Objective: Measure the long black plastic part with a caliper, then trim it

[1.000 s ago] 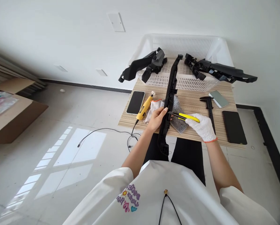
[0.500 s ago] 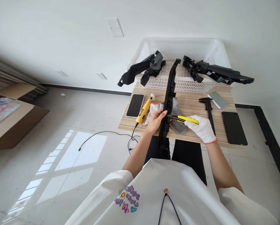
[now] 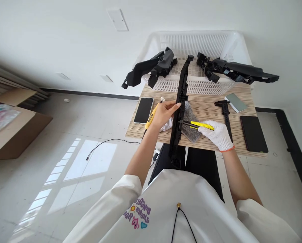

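A long black plastic part (image 3: 179,111) runs from the white basket down over the table's near edge to my lap. My bare left hand (image 3: 164,113) rests against its left side, fingers stretched out with the tips touching the part. My right hand (image 3: 218,134), in a white knit glove, is closed round a yellow utility knife (image 3: 201,125), whose blade tip meets the part's right edge. A grey foam sheet (image 3: 191,125) lies under the part and the knife.
White basket (image 3: 199,86) at the back carries two more black parts (image 3: 151,67) (image 3: 235,71). On the striped table (image 3: 209,111): a phone (image 3: 143,110), yellow rotary tool (image 3: 151,118), white glove (image 3: 167,125), black caliper (image 3: 225,111), grey block (image 3: 236,102), dark tablet (image 3: 253,134). Cardboard box (image 3: 11,125) stands left.
My left hand slid farther up the long part and its fingers straightened. The knife blade stayed at the part's right edge. The view shifted slightly.
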